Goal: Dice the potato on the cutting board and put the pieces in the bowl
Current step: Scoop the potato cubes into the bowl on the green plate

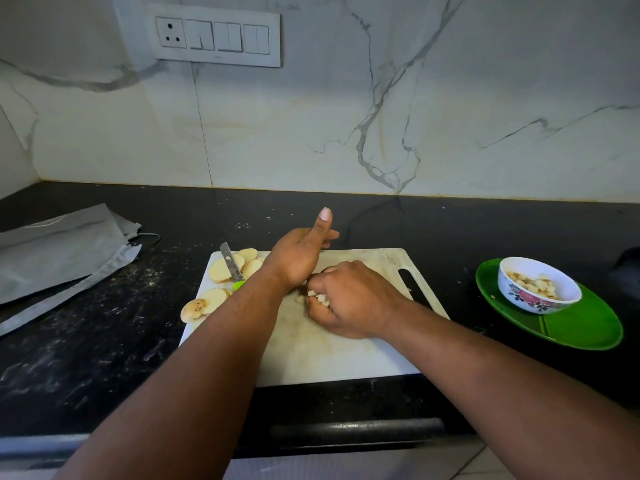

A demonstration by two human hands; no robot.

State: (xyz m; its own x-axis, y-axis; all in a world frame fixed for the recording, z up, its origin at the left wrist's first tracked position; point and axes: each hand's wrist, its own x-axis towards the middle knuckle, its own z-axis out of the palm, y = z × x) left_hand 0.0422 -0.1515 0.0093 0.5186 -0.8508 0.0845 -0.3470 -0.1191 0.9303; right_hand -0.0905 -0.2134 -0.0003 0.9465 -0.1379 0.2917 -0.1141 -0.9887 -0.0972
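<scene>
— Gathering diced potato, by the look of it: the right hand [349, 299] is curled round a clutch of small potato cubes [317, 296] near the middle of the cutting board [332, 355].

— And the other hand?

— The left hand [299, 254] holds nothing. Its thumb is up and it stands edge-on just beside the cubes, like a wall to gather them against.

— How much is done?

— Part of it, I'd judge. The bowl [538, 284], well to the right of the board on a green plate [585, 327], already has a layer of pieces in it. This handful is cut but not yet moved.

— What's left?

— Quite a lot. Several potato slices [221, 270] lie uncut at the board's far left corner, a few more at its left edge, one end piece partly hanging off. The knife [231, 263] rests across the slices, in no one's hand.

— Anything else around?

— A grey cloth [62, 251] well to the left of the board, on the dark counter [104, 341].
</scene>
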